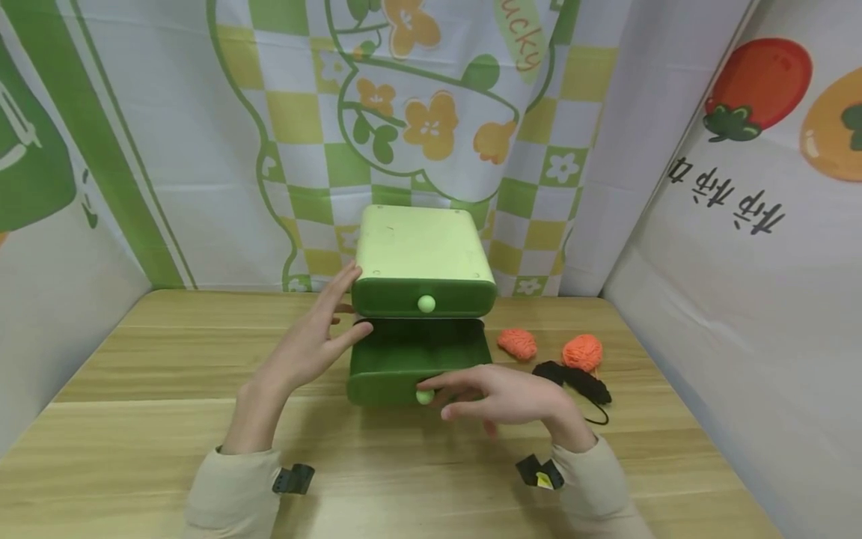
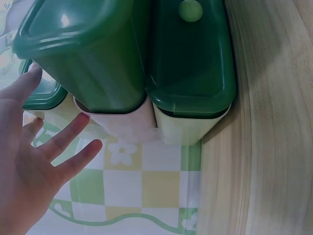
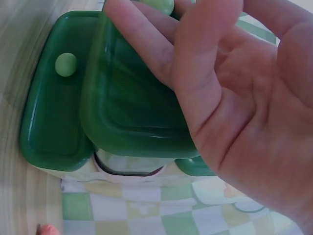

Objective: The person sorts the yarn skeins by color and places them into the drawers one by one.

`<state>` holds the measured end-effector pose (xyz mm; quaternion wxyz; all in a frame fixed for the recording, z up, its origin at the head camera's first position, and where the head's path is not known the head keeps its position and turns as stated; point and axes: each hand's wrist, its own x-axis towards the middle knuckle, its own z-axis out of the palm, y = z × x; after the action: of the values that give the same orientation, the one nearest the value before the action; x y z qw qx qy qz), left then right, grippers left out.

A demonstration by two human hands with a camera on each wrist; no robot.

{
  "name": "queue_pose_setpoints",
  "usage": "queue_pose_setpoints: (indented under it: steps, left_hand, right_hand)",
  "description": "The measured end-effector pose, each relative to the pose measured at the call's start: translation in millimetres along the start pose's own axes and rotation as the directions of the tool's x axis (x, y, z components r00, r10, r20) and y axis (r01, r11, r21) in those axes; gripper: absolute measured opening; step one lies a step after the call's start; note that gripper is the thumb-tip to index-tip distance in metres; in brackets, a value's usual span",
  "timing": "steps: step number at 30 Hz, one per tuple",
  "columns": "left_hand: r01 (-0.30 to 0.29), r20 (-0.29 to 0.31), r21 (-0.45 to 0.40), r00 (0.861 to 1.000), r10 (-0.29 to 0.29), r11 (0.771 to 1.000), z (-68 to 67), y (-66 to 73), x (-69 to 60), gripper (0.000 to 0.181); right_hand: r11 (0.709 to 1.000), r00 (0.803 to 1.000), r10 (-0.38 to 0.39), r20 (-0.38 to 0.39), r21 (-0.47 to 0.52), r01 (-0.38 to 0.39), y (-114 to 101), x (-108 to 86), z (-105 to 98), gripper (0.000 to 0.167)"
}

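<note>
A small pale green drawer cabinet [image 1: 424, 243] stands on the wooden table, with dark green drawer fronts. Its middle drawer [image 2: 98, 63] is pulled out, while the top drawer [image 1: 384, 297] and bottom drawer [image 2: 190, 58] sit closed. My left hand [image 1: 306, 348] has its fingers spread along the cabinet's left side, index fingertip at the upper front corner. The left thumb reaches toward the pulled-out drawer's side. At the drawer's front, my right hand [image 1: 505, 393] curls its fingers over the round light green knob [image 1: 425, 397]. In the right wrist view that hand partly hides the knob.
Two orange yarn balls, a nearer-to-cabinet one [image 1: 517, 343] and another [image 1: 582, 352], lie right of the cabinet. A black yarn bundle [image 1: 579, 380] with a loose strand lies by them. A patterned curtain [image 1: 310, 165] hangs behind the table.
</note>
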<state>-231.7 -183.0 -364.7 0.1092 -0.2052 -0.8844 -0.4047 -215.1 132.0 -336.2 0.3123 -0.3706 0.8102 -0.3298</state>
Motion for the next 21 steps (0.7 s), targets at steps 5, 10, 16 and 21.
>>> queue_pose_setpoints:
  steps: [5,10,16,21]
  left_hand:
    - [0.006,-0.006,0.003,1.000,-0.006,1.000,0.8,-0.7,-1.2,0.080]
    - [0.005,-0.002,-0.005,1.000,-0.005,1.000,0.2,-1.1,-1.5,0.080]
    - [-0.001,-0.001,-0.006,1.000,0.001,1.000,0.1,-0.3,-1.3,0.080]
    - [-0.003,-0.004,0.002,1.000,0.003,1.000,0.5,0.1,-0.5,0.080]
  right_hand:
    - [1.000,1.000,-0.009,0.028,-0.014,0.009,-4.8,-3.9,0.4,0.043]
    - [1.000,0.998,-0.013,0.065,-0.024,0.015,-7.5,-6.3,2.0,0.045]
    - [1.000,0.996,-0.017,0.090,-0.007,0.017,-7.7,-7.9,2.9,0.048]
    - [0.999,0.996,-0.010,0.094,-0.029,0.013,-7.9,-8.5,3.0,0.048]
